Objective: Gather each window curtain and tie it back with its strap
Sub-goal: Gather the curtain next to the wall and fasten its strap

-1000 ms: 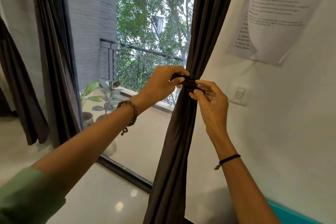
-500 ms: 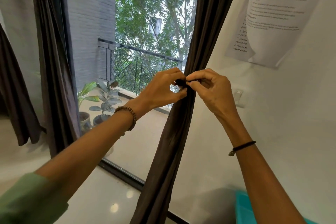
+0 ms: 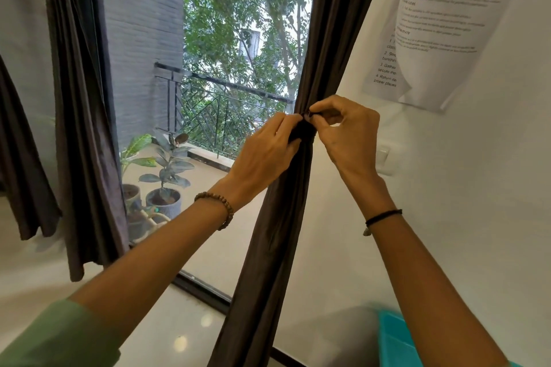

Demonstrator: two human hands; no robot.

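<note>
Two arms raised | left hand (image 3: 262, 158) pinches strap (image 3: 304, 132) | right hand (image 3: 350, 135) pinches it on gathered curtain (image 3: 280, 223)

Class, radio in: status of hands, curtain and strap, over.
Left hand and right hand both pinching strap. Curtain gathered, strap wrapped round it. Nothing in the way.

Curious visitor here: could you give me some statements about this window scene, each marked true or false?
1. The left hand and the right hand both pinch the dark fabric strap wrapped round the gathered dark brown curtain. True.
2. The brown wooden bead bracelet sits on the right wrist. False: it is on the left wrist.
3. Green potted plants stand outside the glass. True.
4. The printed white paper sheet lies on the floor. False: it hangs on the wall.
</note>
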